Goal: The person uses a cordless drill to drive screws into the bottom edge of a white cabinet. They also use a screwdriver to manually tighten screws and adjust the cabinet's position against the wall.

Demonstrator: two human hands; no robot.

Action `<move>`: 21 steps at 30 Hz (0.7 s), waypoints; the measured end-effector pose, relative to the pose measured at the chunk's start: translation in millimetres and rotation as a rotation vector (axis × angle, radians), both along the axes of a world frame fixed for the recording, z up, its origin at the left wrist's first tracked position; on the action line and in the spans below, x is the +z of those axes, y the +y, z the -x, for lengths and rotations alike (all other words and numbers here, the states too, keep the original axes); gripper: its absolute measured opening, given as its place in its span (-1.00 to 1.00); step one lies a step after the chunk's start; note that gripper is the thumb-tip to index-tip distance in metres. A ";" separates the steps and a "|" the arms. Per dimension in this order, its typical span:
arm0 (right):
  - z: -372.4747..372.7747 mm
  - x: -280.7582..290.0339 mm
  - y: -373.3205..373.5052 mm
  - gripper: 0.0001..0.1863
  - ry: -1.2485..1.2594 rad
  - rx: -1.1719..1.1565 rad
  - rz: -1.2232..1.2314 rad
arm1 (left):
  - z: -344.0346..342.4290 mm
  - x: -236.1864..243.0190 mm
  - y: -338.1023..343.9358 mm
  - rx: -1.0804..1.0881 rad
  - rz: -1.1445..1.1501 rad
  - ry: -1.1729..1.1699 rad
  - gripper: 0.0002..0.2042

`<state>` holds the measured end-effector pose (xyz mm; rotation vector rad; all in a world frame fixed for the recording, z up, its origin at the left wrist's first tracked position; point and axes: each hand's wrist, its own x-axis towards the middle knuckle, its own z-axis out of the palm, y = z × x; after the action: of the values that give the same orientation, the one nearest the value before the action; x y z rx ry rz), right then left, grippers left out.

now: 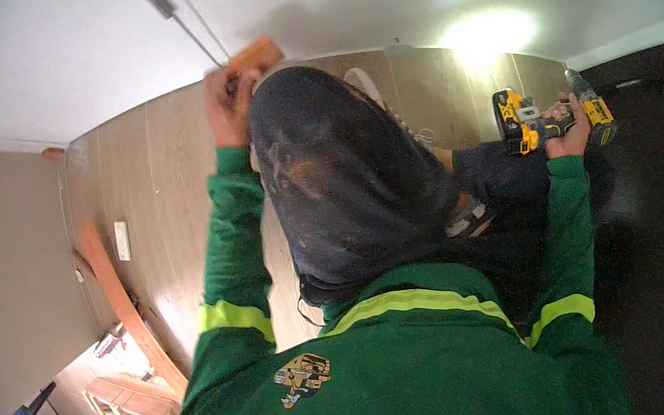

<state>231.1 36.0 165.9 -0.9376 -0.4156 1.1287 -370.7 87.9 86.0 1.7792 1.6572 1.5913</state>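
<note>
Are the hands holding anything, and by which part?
Right hand: yellow-black drill, by its handle. Left hand: orange-brown piece, apparently by its near end.

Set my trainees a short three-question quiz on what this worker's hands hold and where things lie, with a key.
1. Multiple choice: what does the right hand hold?
a) a hammer
b) a cordless drill
c) a handsaw
2. True or false: the long orange-brown plank lies to the person's left.
3. Short answer: what does the left hand hold?

Key: 1 b; 2 true; 3 an orange-brown block.
</note>
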 end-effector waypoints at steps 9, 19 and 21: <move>-21.8 -25.5 -20.3 -0.81 0.149 -0.126 0.027 | -124.3 179.2 78.5 -0.571 0.133 0.251 -0.65; -13.2 -24.5 -18.4 -0.72 0.331 -0.160 0.023 | -172.0 20.0 111.0 -0.416 0.575 0.746 -0.64; -10.0 -24.8 -17.8 -0.74 0.373 -0.119 0.022 | -157.4 -6.8 111.9 -0.354 0.571 0.792 -0.64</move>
<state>241.1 18.2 141.1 -0.7394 -0.0427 1.1699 -213.3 199.7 79.2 2.2969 1.6753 0.1943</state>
